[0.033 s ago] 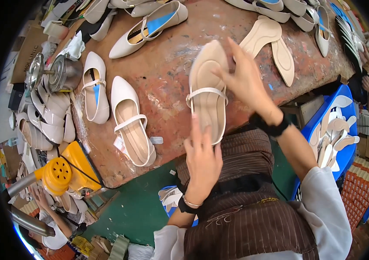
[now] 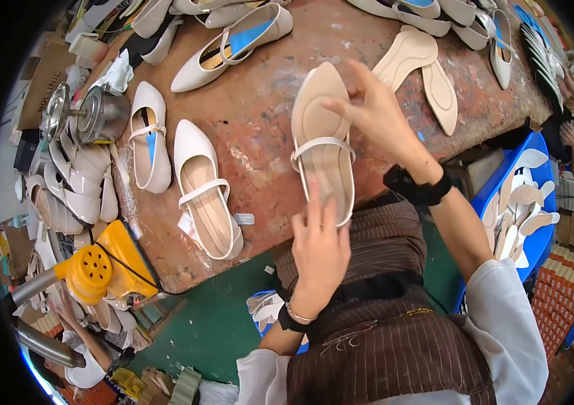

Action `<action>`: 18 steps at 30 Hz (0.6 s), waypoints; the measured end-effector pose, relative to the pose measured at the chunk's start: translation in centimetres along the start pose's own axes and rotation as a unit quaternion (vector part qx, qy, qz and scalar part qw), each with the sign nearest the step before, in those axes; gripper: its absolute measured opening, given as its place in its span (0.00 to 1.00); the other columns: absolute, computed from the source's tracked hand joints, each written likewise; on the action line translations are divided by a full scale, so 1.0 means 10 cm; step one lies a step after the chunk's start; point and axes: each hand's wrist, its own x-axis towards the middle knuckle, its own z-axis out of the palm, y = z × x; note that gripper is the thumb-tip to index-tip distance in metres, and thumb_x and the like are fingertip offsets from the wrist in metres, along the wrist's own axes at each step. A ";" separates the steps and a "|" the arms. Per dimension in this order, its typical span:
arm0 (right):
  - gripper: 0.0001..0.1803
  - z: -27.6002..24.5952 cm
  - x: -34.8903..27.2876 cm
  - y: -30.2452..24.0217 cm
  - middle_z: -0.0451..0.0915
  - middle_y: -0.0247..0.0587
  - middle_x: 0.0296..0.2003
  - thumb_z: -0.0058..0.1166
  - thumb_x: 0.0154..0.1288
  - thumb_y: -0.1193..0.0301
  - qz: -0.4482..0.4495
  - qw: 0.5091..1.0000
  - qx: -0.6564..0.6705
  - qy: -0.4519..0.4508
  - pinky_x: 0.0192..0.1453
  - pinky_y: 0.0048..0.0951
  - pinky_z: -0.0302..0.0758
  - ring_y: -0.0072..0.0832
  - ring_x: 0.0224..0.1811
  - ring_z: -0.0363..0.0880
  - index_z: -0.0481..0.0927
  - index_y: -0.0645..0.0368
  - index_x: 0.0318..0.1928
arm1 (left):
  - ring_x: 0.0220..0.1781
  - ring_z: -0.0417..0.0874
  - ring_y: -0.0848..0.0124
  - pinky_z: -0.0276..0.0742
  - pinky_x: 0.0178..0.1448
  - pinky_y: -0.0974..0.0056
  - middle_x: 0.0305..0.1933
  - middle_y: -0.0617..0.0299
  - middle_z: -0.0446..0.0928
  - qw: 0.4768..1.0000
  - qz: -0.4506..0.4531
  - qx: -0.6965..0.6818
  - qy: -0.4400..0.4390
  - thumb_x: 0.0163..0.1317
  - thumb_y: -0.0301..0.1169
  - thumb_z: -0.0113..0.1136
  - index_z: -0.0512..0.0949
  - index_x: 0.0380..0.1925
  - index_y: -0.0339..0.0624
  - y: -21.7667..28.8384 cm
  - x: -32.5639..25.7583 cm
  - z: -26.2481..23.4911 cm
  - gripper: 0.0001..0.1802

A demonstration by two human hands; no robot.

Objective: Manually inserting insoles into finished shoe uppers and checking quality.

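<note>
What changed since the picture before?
Nothing visibly changed. The left hand still presses the heel of the shoe, the right hand still grips its toe, and the other shoes on the table lie where they were.

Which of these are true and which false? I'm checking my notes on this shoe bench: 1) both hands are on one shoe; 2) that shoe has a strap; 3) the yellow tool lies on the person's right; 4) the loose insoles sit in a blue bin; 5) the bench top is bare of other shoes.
1) True: the left hand is at the heel end and the right hand at the toe end of the beige shoe.
2) True: a strap crosses it.
3) False: the yellow tool is at the person's left.
4) True: insoles fill the blue bin on the right.
5) False: white shoes lie on the bench too.
</note>
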 end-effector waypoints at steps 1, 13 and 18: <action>0.22 -0.02 0.12 -0.05 0.79 0.53 0.52 0.59 0.56 0.75 0.140 0.952 0.239 -0.130 0.73 0.60 0.58 0.50 0.59 0.76 0.81 0.59 0.54 | 0.54 0.75 0.47 0.78 0.59 0.52 0.73 0.47 0.64 1.000 -0.001 0.001 0.004 0.52 0.30 0.71 0.73 0.56 0.35 0.07 0.04 -0.02 0.30; 0.18 0.52 -0.27 0.12 0.79 0.51 0.43 0.54 0.56 0.77 -0.260 0.946 -0.192 -0.036 0.75 0.51 0.59 0.47 0.52 0.79 0.76 0.64 0.49 | 0.44 0.77 0.56 0.84 0.36 0.59 0.67 0.54 0.74 0.992 0.045 0.095 -0.069 0.52 0.34 0.71 0.81 0.54 0.44 0.05 0.20 -0.07 0.26; 0.19 0.54 -0.69 0.05 0.80 0.59 0.45 0.54 0.57 0.78 -0.224 0.956 -0.188 0.006 0.76 0.57 0.56 0.52 0.52 0.80 0.75 0.70 0.51 | 0.44 0.77 0.55 0.84 0.37 0.58 0.67 0.54 0.73 0.994 0.019 0.083 -0.066 0.53 0.32 0.70 0.81 0.53 0.44 0.04 0.20 0.00 0.25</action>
